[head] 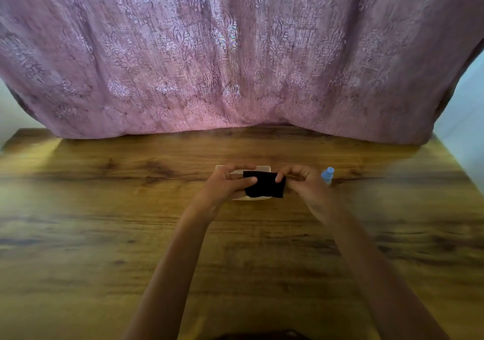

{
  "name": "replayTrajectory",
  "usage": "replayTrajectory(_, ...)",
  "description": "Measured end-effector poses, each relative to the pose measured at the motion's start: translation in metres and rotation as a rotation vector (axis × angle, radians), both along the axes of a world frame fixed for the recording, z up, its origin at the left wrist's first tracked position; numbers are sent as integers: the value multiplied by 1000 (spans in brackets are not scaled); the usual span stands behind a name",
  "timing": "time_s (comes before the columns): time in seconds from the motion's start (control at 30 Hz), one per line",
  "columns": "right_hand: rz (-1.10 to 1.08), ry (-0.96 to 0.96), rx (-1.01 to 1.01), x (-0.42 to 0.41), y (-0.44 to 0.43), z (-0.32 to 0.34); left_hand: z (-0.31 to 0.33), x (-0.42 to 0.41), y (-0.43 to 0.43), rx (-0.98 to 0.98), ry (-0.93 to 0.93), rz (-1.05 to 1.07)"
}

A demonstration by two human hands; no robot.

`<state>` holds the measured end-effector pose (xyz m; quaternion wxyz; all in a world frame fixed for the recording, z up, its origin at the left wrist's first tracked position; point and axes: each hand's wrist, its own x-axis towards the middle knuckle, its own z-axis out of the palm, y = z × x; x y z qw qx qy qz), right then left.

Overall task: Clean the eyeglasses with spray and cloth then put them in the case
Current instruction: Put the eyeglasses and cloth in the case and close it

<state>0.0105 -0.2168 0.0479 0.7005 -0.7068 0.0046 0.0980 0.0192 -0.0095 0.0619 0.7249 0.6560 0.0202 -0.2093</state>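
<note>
A black cloth (pixel 265 185) is stretched between my two hands above the middle of the wooden table (pixel 104 221). My left hand (pixel 230 181) pinches its left edge with thumb and fingers. My right hand (pixel 298 180) grips its upper right corner. Under the cloth and my left hand lies a cream-coloured case (pixel 262 168), open or shut I cannot tell. A small light-blue spray bottle (pixel 327 175) stands upright just right of my right hand. The eyeglasses are not visible; they may be hidden behind the cloth or my hands.
A pink patterned curtain (pixel 235 64) hangs along the table's far edge and rests on it. The table's left and right edges show at the sides. A pale wall (pixel 468 109) is at the far right.
</note>
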Motion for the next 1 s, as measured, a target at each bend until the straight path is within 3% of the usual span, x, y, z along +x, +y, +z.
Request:
replayTrajectory(0.1,-11,75,96,1,0,-2,-1,1,0,-6,-11,26)
replayTrajectory(0.23,-56,218,378,-1,1,0,-3,1,0,-40,-8,92)
replayTrajectory(0.37,-112,205,262,-1,5,3,-5,-3,-1,-70,-37,91)
replayTrajectory(0.47,-154,166,191,1,4,5,-2,-8,-2,-59,-63,-44)
replayTrajectory(0.7,-94,82,140,9,7,14,8,-8,-12,119,-69,-122)
replayTrajectory(0.83,-111,120,273,9,10,17,7,-9,-16,63,-67,-96)
replayTrajectory(1.0,5,391,455,6,3,12,5,-12,-16,28,-60,-32)
